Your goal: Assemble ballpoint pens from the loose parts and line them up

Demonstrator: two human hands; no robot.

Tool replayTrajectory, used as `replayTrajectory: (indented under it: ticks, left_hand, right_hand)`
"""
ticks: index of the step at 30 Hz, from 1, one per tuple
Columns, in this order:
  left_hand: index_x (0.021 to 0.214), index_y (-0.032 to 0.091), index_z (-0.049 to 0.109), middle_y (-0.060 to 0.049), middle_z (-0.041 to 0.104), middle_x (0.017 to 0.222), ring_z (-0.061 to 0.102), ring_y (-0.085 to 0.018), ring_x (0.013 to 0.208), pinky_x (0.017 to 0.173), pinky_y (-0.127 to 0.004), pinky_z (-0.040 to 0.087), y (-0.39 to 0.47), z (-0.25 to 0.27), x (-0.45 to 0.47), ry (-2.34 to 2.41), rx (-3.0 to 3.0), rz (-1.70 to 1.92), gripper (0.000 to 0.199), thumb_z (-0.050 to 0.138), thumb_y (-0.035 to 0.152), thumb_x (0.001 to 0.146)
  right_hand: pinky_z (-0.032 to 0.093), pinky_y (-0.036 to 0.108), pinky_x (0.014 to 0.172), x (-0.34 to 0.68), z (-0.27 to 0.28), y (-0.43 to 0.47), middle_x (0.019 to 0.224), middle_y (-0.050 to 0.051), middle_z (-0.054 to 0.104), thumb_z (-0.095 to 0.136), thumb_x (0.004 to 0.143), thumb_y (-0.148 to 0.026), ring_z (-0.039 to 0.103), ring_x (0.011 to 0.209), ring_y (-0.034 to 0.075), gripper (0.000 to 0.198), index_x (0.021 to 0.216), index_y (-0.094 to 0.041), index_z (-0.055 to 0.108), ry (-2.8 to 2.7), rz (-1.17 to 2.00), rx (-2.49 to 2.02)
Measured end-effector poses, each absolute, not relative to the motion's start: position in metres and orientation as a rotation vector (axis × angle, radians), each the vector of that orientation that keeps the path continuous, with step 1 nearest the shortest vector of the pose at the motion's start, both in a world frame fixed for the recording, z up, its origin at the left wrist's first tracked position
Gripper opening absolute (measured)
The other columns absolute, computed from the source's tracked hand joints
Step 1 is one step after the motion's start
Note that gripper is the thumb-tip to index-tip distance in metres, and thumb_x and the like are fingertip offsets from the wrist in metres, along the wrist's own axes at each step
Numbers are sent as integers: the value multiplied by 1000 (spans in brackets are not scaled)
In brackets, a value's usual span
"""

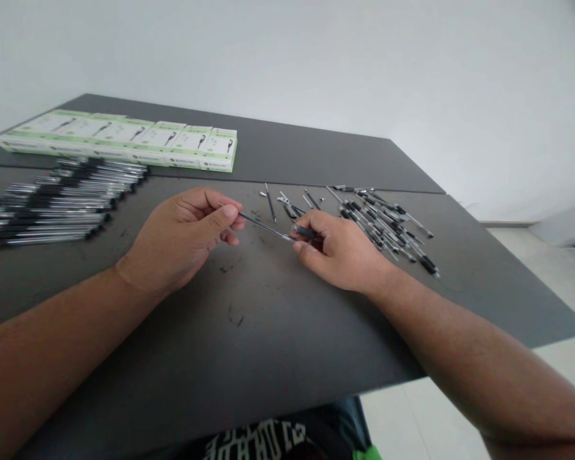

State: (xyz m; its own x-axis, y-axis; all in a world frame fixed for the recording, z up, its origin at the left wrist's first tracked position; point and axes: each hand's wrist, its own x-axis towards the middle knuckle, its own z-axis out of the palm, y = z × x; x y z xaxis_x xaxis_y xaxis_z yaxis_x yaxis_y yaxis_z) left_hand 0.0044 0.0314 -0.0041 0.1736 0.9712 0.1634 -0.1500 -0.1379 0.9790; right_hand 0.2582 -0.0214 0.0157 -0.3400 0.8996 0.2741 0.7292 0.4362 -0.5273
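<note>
A thin dark pen refill (263, 225) spans the gap between my hands, slightly tilted. The thumb and fingers of my left hand (186, 233) pinch it near its left end. My right hand (342, 249) is closed around a black pen part (305, 232), perhaps a cap or grip, and the refill's silvery right end meets the thumb and fingertips there. Just beyond my right hand lie loose refills (271, 203) and a few small metal pieces. To its right is a loose pile of clear pens with black grips (378, 223).
Many pens (71, 198) lie in rows on the left of the dark table (268, 332). Behind them stands a row of white and green boxes (138, 140). A seam crosses the tabletop, dark marks dot its middle, and a pale wall rises at the back.
</note>
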Motion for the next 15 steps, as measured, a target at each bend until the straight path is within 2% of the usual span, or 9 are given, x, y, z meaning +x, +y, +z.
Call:
replayTrajectory:
  ticks: [4,6,10,15]
  left_hand:
    - [85,20,78,-4,74,81,69,-15,72,59,-24,60,35,-3,4,943,1257,1296,12,83,30,83]
    - [86,19,78,-4,73,80,69,-15,72,59,-24,61,37,-3,3,933,1230,1328,12,82,30,85]
    - [90,19,77,-3,74,79,70,-15,71,60,-24,61,41,-3,0,892,1190,1371,11,80,30,89]
    - [91,17,74,-2,74,78,70,-13,67,58,-23,61,46,0,-5,847,1124,1400,8,76,25,92]
  right_hand:
    - [45,33,73,268,18,-18,93,4,74,51,99,-26,64,78,19,15,106,-21,63,-2035,426,-1320]
    - [46,33,75,272,19,-15,92,3,75,45,102,-24,65,78,19,18,103,-21,63,-2006,428,-1326]
    - [45,32,76,272,20,-10,89,4,74,49,101,-25,66,81,20,19,95,-21,67,-2102,320,-1420]
    - [45,32,79,269,18,-10,91,5,74,54,100,-26,67,88,22,19,98,-20,72,-2217,245,-1438]
